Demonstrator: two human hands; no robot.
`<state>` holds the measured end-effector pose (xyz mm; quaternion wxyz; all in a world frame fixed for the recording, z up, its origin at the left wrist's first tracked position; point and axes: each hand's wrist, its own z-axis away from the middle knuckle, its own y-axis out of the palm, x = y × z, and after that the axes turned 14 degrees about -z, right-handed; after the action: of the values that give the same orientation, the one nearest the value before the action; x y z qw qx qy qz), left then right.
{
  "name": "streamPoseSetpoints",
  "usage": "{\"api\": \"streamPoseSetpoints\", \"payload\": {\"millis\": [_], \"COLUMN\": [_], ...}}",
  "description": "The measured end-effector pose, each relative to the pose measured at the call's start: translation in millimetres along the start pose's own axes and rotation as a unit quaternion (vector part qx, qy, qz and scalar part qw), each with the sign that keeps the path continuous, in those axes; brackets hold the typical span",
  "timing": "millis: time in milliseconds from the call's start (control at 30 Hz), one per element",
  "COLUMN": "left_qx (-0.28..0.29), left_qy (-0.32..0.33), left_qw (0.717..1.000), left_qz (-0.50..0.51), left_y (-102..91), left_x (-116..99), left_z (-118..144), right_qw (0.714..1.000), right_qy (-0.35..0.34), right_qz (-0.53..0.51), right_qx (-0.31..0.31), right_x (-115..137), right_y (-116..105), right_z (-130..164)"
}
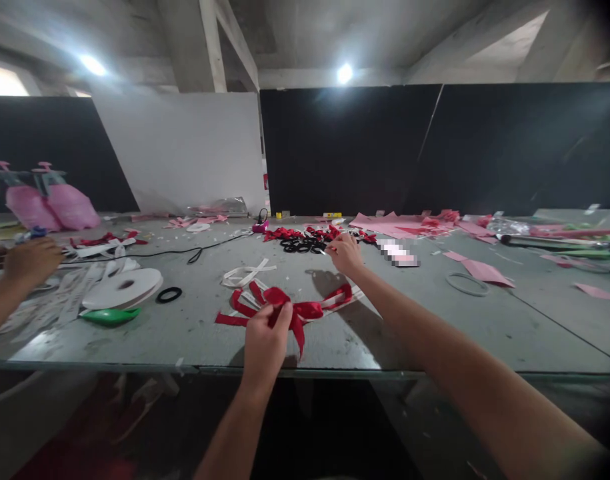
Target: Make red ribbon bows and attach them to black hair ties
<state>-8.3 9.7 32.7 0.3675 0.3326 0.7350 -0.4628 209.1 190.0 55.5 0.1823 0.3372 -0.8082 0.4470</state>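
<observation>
Red bow (285, 308) lies on the grey tabletop (435, 327) close to the near edge, its ribbon tails spread to both sides. Its centre knot is pinched between the thumb and fingers of the left hand (265, 339), which is closed on the ribbon. Further out, the right hand (345, 253) is stretched forward, its fingers drawn together on what seems a small item at the edge of a pile of black hair ties (301, 245); what is pinched there is too small to be made out. Behind the ties, more red bows (285, 233) are heaped.

To the left, a white ribbon roll (122, 288), a green object (109, 315) and a single black tie (169, 294) are seen, and another person's hand (31, 261) rests at the far left edge. Pink paper pieces (479, 270) are scattered to the right, and pink bags (52, 205) stand at the far left.

As a judgement: with the bow so near the edge and held at one point only, it could be dragged off or its loops pulled out of shape if the left hand shifts while the right hand is reaching away.
</observation>
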Motion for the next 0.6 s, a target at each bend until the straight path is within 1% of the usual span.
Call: {"api": "streamPoseSetpoints", "payload": {"millis": [33,67,133,200,267,333,367,467,533,600], "left_qx": [0.026,0.040,0.040,0.018,-0.023,-0.047,-0.045,-0.007,-0.002,-0.010], "left_qy": [0.009,0.011,0.011,0.003,0.007,0.038,0.055,0.075,0.064,0.052], "left_qw": [0.998,0.996,0.992,0.989,0.984,0.988,0.992,0.997,0.997,0.996], "left_qz": [-0.057,-0.080,-0.116,-0.149,-0.177,-0.143,-0.106,0.007,0.040,0.076], "left_y": [5.2,10.7,20.1,26.0,29.0,30.8,31.7,35.8,38.9,41.4], "left_x": [-3,-6,-12,-17,-23,-29,-31,-34,-34,-32], "left_z": [-15,-28,-49,-57,-53,-43,-37,-26,-23,-20], "right_qw": [1.000,0.998,0.993,0.985,0.974,0.961,0.954,0.938,0.937,0.950], "right_qy": [-0.020,-0.042,-0.084,-0.121,-0.153,-0.181,-0.193,-0.215,-0.211,-0.184], "right_qz": [-0.017,-0.037,-0.080,-0.123,-0.164,-0.197,-0.209,-0.224,-0.213,-0.182], "right_qx": [-0.007,-0.011,-0.010,0.007,0.036,0.074,0.095,0.154,0.179,0.176], "right_x": [2,4,7,10,15,24,29,43,45,39], "right_y": [-6,-11,-21,-28,-30,-30,-28,-24,-24,-29], "right_z": [6,14,30,45,57,66,69,75,75,70]}}
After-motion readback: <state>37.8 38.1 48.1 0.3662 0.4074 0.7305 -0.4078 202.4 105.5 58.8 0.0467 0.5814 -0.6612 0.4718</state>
